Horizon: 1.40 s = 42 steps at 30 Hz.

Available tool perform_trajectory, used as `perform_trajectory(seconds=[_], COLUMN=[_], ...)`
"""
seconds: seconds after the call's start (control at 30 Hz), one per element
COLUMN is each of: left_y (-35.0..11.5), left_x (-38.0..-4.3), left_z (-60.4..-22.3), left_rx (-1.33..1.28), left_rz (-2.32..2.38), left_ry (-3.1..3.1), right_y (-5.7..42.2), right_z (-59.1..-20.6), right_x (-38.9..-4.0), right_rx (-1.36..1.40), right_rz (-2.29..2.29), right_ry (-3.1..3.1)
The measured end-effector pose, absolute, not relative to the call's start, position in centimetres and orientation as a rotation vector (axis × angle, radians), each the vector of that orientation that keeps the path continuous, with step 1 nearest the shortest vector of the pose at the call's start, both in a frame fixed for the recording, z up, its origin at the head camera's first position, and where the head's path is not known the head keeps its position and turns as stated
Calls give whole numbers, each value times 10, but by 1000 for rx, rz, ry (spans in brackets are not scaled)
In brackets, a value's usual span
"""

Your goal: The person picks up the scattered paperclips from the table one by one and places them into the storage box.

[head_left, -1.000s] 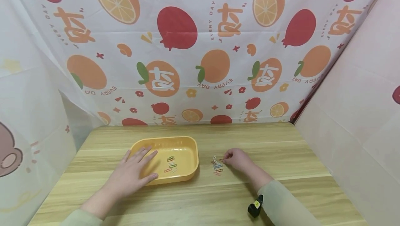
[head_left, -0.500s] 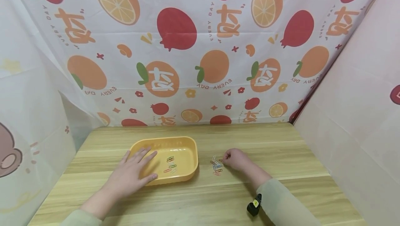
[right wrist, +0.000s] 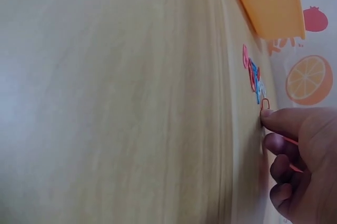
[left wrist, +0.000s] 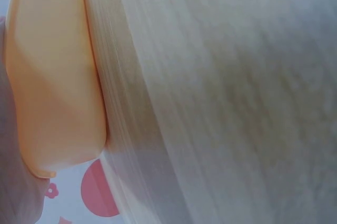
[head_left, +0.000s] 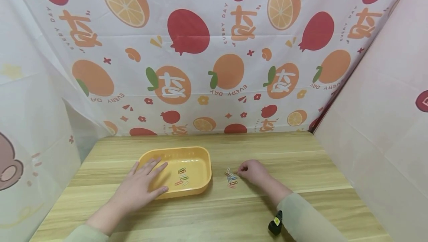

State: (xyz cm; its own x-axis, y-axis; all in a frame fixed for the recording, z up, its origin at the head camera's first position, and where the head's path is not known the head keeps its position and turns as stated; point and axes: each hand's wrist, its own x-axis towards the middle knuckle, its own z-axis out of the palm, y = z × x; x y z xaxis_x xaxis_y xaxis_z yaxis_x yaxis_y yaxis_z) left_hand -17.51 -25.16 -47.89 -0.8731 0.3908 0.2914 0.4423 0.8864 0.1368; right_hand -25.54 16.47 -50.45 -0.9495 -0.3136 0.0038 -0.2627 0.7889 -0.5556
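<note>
My left hand lies with spread fingers over the left side of a yellow tray, the thumb along its front rim. Several coloured paper clips lie on the tray's floor. To the right of the tray, my right hand pinches an orange-red paper clip between thumb and forefinger, low at the tabletop; its looped end sticks out past the thumb. Beside those fingertips lies a small pile of paper clips, white, blue, red and pink. The left wrist view shows mostly the outer wall of the tray.
The wood-grain table runs back to a fruit-print cloth. Pale cloth walls stand on the left and right. A black device sits at my right wrist.
</note>
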Motion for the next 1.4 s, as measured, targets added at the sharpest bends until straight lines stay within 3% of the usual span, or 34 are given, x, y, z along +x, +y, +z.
perform_trajectory(seconds=[0.73,1.4], left_y=[-253,-253], left_x=[-176,-175], left_z=[-480,-479], left_rx=[-641,-638], left_rz=[-283,-291], left_ry=[-2790,-2796], right_y=[171,171], right_z=[-514,-501], right_x=[-255,-257], right_rx=[-548,-299], right_rz=[-951,-1107], right_ry=[2934,2868])
